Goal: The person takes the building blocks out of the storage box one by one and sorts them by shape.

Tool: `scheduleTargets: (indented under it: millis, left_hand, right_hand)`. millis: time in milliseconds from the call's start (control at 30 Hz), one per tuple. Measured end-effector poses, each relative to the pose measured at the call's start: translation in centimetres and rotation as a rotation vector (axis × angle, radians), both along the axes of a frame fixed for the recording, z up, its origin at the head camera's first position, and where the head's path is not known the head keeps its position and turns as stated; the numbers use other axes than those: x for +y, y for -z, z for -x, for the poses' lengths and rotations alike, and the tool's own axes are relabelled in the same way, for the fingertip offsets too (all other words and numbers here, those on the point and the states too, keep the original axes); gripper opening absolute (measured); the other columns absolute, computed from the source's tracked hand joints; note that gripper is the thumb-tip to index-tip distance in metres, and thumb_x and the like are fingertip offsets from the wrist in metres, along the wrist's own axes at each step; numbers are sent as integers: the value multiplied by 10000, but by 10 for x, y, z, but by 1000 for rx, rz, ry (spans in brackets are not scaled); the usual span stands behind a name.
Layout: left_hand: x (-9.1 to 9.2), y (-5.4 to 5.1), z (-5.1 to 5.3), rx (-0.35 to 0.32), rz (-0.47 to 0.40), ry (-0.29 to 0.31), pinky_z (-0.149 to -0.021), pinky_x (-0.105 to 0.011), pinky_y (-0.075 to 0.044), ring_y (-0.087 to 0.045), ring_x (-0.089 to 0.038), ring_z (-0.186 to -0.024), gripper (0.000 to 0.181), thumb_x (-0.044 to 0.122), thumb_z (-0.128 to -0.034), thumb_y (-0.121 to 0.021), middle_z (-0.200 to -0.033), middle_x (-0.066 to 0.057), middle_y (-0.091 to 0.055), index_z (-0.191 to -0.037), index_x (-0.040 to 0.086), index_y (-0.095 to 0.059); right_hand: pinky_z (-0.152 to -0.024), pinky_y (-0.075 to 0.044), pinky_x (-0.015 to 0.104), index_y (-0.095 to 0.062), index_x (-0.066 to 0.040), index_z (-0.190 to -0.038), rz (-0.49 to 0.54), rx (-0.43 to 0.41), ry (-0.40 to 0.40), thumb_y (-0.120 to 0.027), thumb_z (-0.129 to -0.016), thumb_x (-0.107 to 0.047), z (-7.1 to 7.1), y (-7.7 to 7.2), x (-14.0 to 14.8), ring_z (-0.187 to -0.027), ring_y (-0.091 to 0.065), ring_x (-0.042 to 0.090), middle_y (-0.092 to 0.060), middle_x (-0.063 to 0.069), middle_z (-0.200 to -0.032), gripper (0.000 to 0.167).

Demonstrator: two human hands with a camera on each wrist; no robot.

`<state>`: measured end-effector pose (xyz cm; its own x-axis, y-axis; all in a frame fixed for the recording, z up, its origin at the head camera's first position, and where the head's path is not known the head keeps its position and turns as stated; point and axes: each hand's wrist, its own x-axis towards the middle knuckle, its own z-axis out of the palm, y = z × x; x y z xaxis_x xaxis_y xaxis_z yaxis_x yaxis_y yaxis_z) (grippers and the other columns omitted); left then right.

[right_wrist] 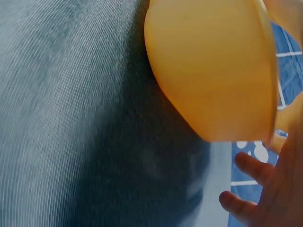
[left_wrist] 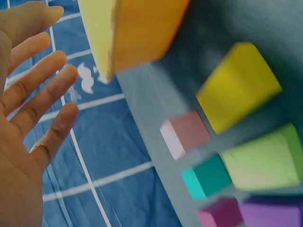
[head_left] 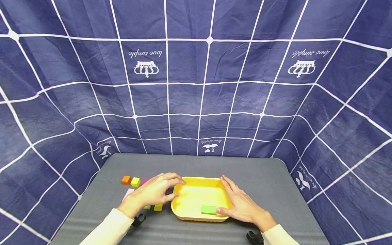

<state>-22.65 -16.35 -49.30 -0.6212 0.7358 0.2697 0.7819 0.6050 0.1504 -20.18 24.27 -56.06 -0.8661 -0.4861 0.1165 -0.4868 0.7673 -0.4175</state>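
Note:
A yellow plastic tray (head_left: 202, 218) rests on the grey table, with a green rectangular block (head_left: 207, 210) inside by its near right corner. Over the left rim hovers my left hand (head_left: 153, 191), fingers loosely extended; in the left wrist view its fingers stand apart from the tray wall (left_wrist: 142, 38) and hold nothing. My right hand (head_left: 242, 203) lies at the right rim with fairly straight fingers, the thumb inside beside the green block. Whether that thumb touches the block cannot be told. In the right wrist view the tray's outer side (right_wrist: 213, 71) hides part of the right hand.
Left of the tray lie several loose blocks, among them an orange block (head_left: 126, 180), a yellow block (head_left: 135, 182), a teal block (left_wrist: 208, 177) and a purple block (left_wrist: 272, 213). My left arm partly covers them. A blue checked cloth (head_left: 196, 85) surrounds the grey table (head_left: 260, 177).

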Motion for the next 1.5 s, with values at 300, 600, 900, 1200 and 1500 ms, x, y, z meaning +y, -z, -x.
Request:
scheduleTargets:
  millis: [300,600,900,1200,1500]
  left_hand:
    - [41,-6,15,-50,90,129,-1117,-435,-639,-737,-151,-1366,470,314,-1023,-905,-1447,86,-767,-1466,216,-786]
    - [88,-6,28,-187,258,164,-1195,-401,-615,-717,-102,-1397,650,414,-966,-970,-1526,154,-718,-1564,346,-726]
    - [127,1,35,-251,357,261,-1039,-190,-591,-742,-29,-1169,778,398,-876,-1049,-1410,134,-747,-1579,387,-716]
    - [150,11,34,-282,484,352,-900,-64,-481,-668,16,-994,755,289,-843,-1082,-1166,134,-788,-1521,399,-768]
    - [153,16,33,-300,477,318,-825,-61,-492,-648,75,-889,599,307,-879,-1057,-1038,167,-793,-1425,367,-818]
  right_hand:
    - [-1181,-525,795,-306,-114,-1848,7,-37,-19,-896,-866,-782,-1,-4,8,-1595,-595,461,-366,91,-1909,1326]
    - [-1152,-584,720,-334,-52,-1826,-13,-27,-50,-927,-846,-773,1,-6,6,-1550,-643,425,-405,126,-1883,1353]
    - [-1139,-585,715,-340,-43,-1821,-22,-33,-47,-935,-835,-772,1,-11,11,-1499,-678,429,-418,110,-1868,1363]
    - [-1114,-602,691,-349,-77,-1825,2,-39,-29,-944,-833,-761,0,-7,10,-1496,-681,404,-417,50,-1868,1344]
    - [-1112,-618,661,-348,-80,-1826,6,-33,-31,-951,-831,-751,0,-6,12,-1503,-678,371,-418,25,-1867,1343]
